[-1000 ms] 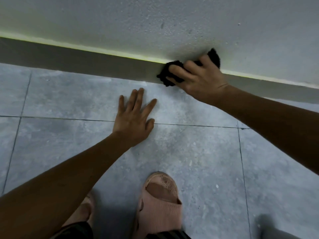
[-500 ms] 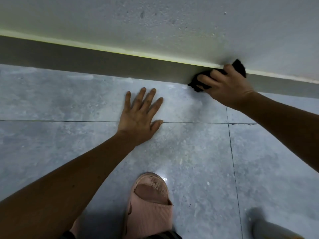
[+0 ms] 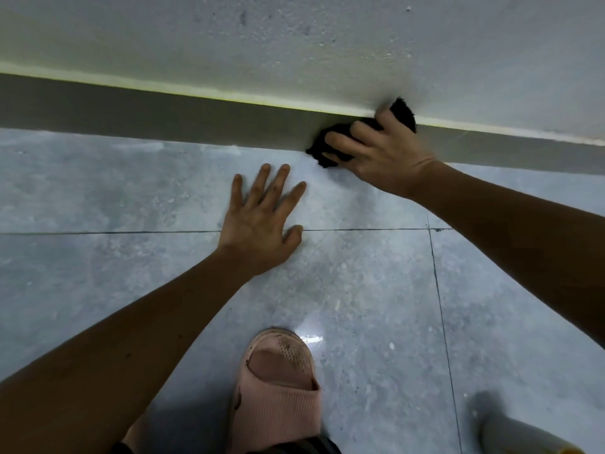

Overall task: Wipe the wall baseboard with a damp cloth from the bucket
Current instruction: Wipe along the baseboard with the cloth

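Note:
A dark grey baseboard point(image 3: 163, 117) runs along the foot of the pale wall point(image 3: 294, 44), from the left edge to the right edge. My right hand point(image 3: 383, 152) presses a black cloth point(image 3: 327, 145) flat against the baseboard at the upper right, fingers spread over it. Part of the cloth sticks up above the fingers onto the wall. My left hand point(image 3: 262, 224) lies palm down on the grey floor tiles point(image 3: 98, 191), fingers apart, holding nothing. The bucket is out of sight.
My foot in a pink slipper point(image 3: 278, 381) stands on the tiles at the bottom centre. A pale rounded object point(image 3: 517, 434) shows at the bottom right corner. Tile joints cross the floor. A wet sheen lies near the slipper.
My right hand slid the cloth rightward along the baseboard between the first two frames, then held roughly there. My left hand stays planted on the floor.

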